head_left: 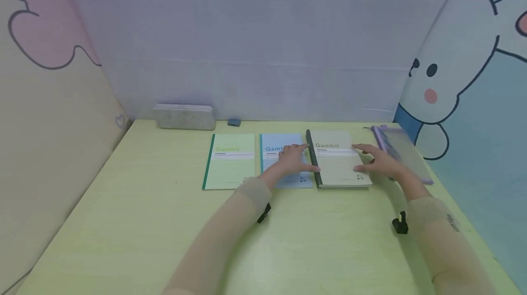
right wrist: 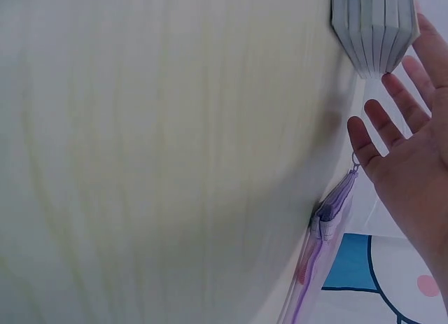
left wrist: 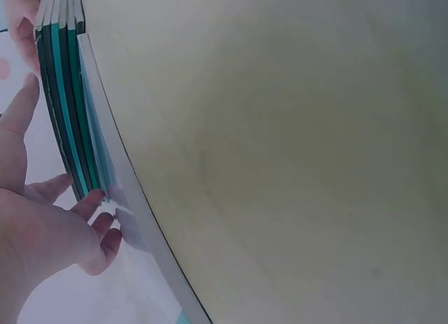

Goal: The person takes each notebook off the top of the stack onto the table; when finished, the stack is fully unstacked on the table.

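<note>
A stack of several notebooks (head_left: 337, 148) with a cream cover on top lies between both hands. In the left wrist view its dark, teal and green spines (left wrist: 66, 107) show. My left hand (head_left: 291, 160) is at the spine side, fingers spread and fingertips at the spines, its wrist over a blue notebook (head_left: 284, 139). On the opposite side my right hand (head_left: 380, 161) has its fingers extended along the page edges (right wrist: 374, 33), with the thumb near the front corner. Left of the blue one lies a green notebook (head_left: 230, 160).
At the back left stands a grey pencil case (head_left: 185, 116), with a small blue block (head_left: 234, 122) next to it. A translucent zip pouch with purple trim (head_left: 405, 148) lies right of the stack. Walls border the table (head_left: 144, 222) at the back and sides.
</note>
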The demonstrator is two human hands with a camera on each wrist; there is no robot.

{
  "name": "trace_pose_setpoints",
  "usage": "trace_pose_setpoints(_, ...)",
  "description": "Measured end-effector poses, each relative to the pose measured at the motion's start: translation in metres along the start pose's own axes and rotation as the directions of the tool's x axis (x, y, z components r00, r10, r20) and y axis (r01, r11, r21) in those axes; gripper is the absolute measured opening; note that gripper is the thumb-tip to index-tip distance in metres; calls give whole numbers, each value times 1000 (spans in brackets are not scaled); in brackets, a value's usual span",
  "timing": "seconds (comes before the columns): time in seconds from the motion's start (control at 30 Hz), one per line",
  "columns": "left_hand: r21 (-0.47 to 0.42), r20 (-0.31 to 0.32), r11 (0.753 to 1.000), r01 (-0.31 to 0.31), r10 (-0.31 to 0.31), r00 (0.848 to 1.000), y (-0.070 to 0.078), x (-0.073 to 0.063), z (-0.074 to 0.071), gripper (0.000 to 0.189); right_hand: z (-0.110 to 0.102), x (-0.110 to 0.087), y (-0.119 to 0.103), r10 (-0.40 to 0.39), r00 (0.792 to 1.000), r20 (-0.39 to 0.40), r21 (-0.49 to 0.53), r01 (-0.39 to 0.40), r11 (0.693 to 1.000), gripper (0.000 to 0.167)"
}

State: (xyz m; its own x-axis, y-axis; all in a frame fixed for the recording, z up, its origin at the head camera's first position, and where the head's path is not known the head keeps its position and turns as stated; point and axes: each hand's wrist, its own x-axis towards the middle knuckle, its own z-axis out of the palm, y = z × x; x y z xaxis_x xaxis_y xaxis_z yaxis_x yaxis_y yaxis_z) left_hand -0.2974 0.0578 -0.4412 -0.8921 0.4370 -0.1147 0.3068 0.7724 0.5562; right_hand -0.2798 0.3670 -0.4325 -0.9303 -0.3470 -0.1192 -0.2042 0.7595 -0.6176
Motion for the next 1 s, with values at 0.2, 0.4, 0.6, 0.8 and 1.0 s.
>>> trace_pose_setpoints(0.2, 44, 11, 999, 10, -11, 1000, 5, 1, 4, 96, 1, 0, -2, 2, 1000, -10, 2, -2, 1000, 86)
trace_pose_setpoints(0.4, 9, -4, 1000, 7, -7, 1000, 8, 1, 5, 97, 1, -1, -3, -25, 1000, -12, 1, 25, 1000, 83)
trace_pose_setpoints(0.6, -109, -52, 994, -30, 24, 998, 12, 2, 5, 100, 0, -2, -3, -36, 999, -14, 11, 36, 999, 81)
trace_pose_setpoints(0.8, -154, -117, 985, -84, 66, 991, 19, 2, 8, 100, 0, -2, -4, -29, 999, -13, 20, 29, 999, 83)
trace_pose_setpoints(1.0, -115, -153, 987, -114, 96, 984, 27, -5, 5, 98, 1, -3, -7, -12, 1000, -12, 32, 13, 999, 84)
